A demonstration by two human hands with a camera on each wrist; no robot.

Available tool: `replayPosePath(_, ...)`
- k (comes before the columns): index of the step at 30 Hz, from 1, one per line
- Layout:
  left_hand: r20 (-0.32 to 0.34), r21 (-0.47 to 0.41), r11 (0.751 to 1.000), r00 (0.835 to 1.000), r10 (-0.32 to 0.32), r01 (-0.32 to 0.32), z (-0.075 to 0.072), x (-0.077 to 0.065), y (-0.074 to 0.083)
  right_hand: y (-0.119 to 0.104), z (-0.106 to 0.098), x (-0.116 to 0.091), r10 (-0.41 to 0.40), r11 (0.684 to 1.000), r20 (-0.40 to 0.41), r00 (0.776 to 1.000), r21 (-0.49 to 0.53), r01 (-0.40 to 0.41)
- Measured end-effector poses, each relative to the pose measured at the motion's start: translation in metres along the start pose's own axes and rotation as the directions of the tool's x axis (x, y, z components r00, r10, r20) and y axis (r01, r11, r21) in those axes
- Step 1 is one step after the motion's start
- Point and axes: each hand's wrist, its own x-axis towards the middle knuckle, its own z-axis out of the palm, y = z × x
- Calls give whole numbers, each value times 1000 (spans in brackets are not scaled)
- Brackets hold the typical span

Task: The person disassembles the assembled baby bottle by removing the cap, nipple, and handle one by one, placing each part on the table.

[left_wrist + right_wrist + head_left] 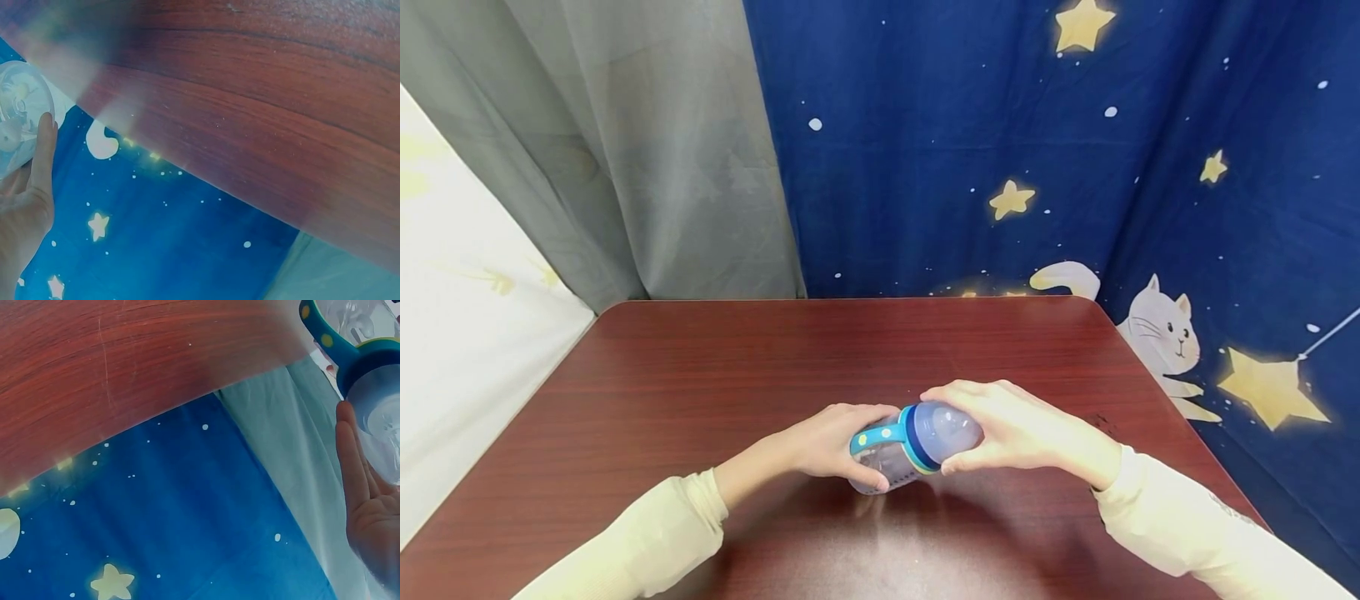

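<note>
A clear baby bottle with a teal, yellow-dotted handle lies tilted on its side between the hands, low over the table. Its domed, see-through bluish cap points right. My left hand grips the bottle's body from the left, thumb in front. From the right, my right hand holds the cap between thumb and fingers. The left wrist view catches the bottle's clear base against the left hand. In the right wrist view, the right hand lies along the cap.
A dark red-brown wooden table with rounded far corners spreads beneath the hands. Behind it hang a grey curtain and a blue curtain with stars and a white cat. White cloth hangs at the left.
</note>
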Motion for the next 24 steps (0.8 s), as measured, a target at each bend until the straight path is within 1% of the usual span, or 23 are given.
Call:
replayPosePath(5, -11, -4, 1000, 999, 31, -31, 0, 1, 0, 3, -1, -2, -34, 999, -22, 999, 3, 34)
replayPosePath(8, -5, -5, 999, 999, 52, -52, 0, 1, 1, 4, 0, -4, -44, 999, -27, 999, 4, 44)
replayPosePath(12, 25, 23, 999, 999, 37, -37, -1, 0, 4, 4, 2, -6, -63, 998, -37, 997, -15, 63)
replayPosePath(14, 46, 45, 999, 999, 19, -21, -3, 0, 6, 5, 3, -7, -82, 996, -47, 996, -24, 81)
replayPosePath(17, 68, 72, 997, 998, 13, -18, -5, 0, 8, 5, 4, -10, -113, 993, -72, 991, -24, 112)
replayPosePath(24, 80, 83, 996, 997, 14, -21, -11, 0, 11, 8, 6, -11, -178, 984, -141, 974, -14, 178)
